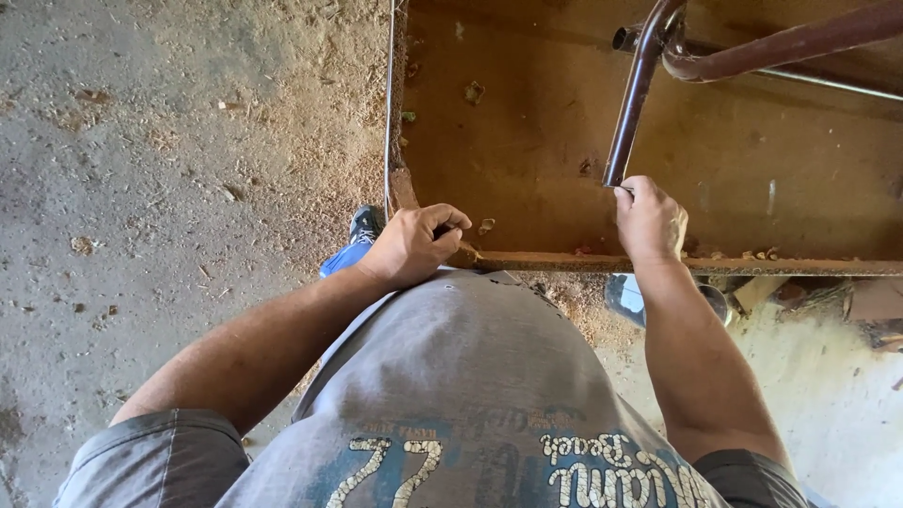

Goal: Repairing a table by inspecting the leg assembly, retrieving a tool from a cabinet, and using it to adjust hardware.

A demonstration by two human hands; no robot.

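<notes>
Looking straight down past a grey printed shirt [470,395], we have both hands up at the near edge of a brown wooden tabletop [734,160]. The right hand [649,221] is curled shut around the lower end of a dark reddish-brown metal tube [632,99], fingers wrapped at the tube's tip, just inside the tabletop's front edge. That tube runs up and away from the hand, then bends near the top of the view, where it meets a second curved reddish tube [790,45] sweeping off to the right. A thin silvery rod [828,85] lies beyond them on the board.

Over on the other side, the left hand [414,245] is closed into a loose fist at the tabletop's near left corner, fingers curled in; whether it grips anything small I cannot tell. The two hands sit well apart, one at the corner, one near the middle of the front edge.

The tabletop is dusty, with small chips scattered along its front edge. Below, the concrete floor [141,188] is strewn with sawdust, and a blue shoe [353,249] peeks out just beside the left wrist.
</notes>
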